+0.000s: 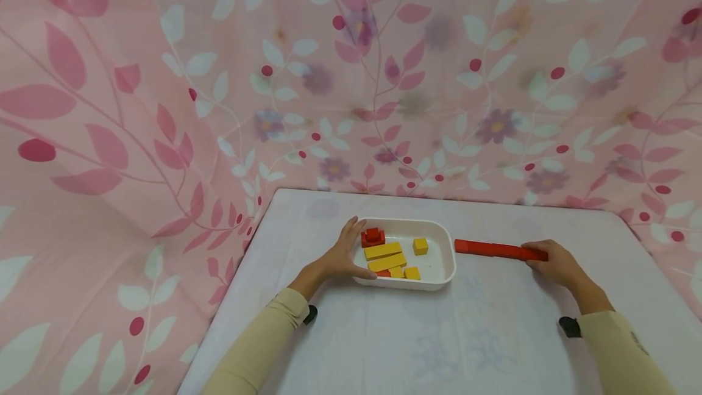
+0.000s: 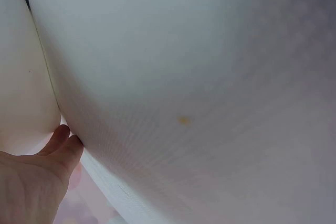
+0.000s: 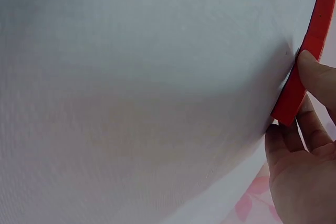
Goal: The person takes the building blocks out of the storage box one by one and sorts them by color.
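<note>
A white plastic tray (image 1: 440, 264) stands on the table, and my left hand (image 1: 341, 255) spans its left end, thumb at the near rim and fingers at the far-left corner. Inside lie a red block (image 1: 373, 237), two long yellow blocks (image 1: 382, 251), a yellow cube (image 1: 420, 245), and smaller yellow and red pieces (image 1: 412, 273) along the near wall. My right hand (image 1: 558, 264) pinches the right end of a long row of red blocks (image 1: 488, 249). In the right wrist view the thumb lies on top of the red row (image 3: 290, 100), other fingers beside and beneath its end.
A white patterned cloth covers the table (image 1: 471, 334). Pink leaf-printed curtains (image 1: 378, 108) hang close behind the far edge and along the left side. The row's left end lies right beside the tray's right wall.
</note>
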`<state>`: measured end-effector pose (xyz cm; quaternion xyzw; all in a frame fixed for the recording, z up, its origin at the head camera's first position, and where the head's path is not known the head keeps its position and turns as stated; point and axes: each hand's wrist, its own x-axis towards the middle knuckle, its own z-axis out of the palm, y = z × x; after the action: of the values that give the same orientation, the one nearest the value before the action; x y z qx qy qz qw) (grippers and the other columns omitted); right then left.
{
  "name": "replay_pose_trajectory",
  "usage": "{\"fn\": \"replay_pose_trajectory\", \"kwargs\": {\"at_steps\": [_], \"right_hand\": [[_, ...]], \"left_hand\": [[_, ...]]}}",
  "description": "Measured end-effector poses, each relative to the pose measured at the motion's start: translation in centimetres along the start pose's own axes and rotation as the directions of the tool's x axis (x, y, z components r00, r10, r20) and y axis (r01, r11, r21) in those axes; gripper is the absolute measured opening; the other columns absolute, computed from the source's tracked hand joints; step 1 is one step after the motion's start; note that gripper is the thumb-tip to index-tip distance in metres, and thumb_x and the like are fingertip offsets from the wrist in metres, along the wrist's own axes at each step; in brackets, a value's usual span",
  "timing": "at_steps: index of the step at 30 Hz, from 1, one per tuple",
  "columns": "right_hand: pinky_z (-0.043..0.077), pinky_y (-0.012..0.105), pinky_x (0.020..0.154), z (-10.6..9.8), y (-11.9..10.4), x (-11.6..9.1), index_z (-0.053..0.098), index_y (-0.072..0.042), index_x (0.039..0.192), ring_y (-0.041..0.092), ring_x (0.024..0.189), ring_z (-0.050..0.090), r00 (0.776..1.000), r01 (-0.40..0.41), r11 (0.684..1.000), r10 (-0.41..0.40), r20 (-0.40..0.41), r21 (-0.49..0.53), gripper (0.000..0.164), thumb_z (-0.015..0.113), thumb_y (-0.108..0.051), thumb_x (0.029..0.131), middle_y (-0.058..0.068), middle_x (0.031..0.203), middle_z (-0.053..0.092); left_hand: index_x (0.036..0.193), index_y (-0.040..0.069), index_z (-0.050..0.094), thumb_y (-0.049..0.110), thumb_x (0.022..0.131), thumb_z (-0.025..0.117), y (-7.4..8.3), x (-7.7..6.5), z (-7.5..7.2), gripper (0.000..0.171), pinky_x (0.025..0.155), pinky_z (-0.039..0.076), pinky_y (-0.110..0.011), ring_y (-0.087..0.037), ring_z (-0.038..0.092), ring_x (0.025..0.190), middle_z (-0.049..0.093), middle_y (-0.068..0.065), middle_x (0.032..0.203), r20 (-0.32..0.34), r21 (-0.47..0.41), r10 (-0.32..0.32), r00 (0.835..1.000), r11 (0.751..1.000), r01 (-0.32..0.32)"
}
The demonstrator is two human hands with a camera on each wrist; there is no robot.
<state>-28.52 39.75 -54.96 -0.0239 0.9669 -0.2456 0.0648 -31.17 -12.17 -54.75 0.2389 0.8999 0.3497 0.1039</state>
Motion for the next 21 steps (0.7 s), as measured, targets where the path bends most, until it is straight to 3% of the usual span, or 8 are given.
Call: {"fn": "replay_pose_trajectory", "kwargs": {"at_steps": [8, 16, 21], "right_hand": [[0.039, 0.062, 0.083, 0.1, 0.2, 0.0, 0.049, -0.004, 0.130, 0.044, 0.106, 0.038, 0.999, -0.013, 0.998, 0.011, 0.038, 0.057, 0.052, 0.065, -0.016, 0.083, 0.030, 0.126, 0.043], [0.031, 0.070, 0.090, -0.7, -0.2, -1.0, 0.033, -0.004, 0.140, 0.051, 0.118, 0.027, 0.996, -0.046, 0.997, 0.041, 0.078, 0.065, 0.071, 0.068, -0.025, 0.081, 0.033, 0.136, 0.030], [0.025, 0.073, 0.091, -1.5, -0.9, -1.7, 0.029, -0.005, 0.142, 0.054, 0.122, 0.021, 0.999, -0.034, 0.997, 0.033, 0.021, 0.074, 0.073, 0.066, -0.028, 0.083, 0.036, 0.140, 0.023]], "left_hand": [[0.148, 0.034, 0.003, 0.069, 0.052, 0.074, -0.2, 0.1, 0.0, 0.125, 0.103, 0.031, -0.060, -0.024, 0.006, 0.142, -0.010, 0.000, 0.155, -0.005, -0.007, 0.003, 1.000, 1.000, -0.003], [0.148, 0.034, 0.001, 0.070, 0.051, 0.073, -0.1, 0.1, 0.1, 0.125, 0.103, 0.031, -0.060, -0.024, 0.003, 0.143, -0.011, 0.000, 0.155, 0.006, -0.004, -0.004, 1.000, 1.000, 0.004], [0.147, 0.035, 0.002, 0.070, 0.051, 0.074, 0.0, 0.0, -0.1, 0.125, 0.103, 0.031, -0.060, -0.024, 0.004, 0.143, -0.011, 0.001, 0.155, -0.001, -0.013, -0.008, 1.000, 1.000, 0.008]]}}
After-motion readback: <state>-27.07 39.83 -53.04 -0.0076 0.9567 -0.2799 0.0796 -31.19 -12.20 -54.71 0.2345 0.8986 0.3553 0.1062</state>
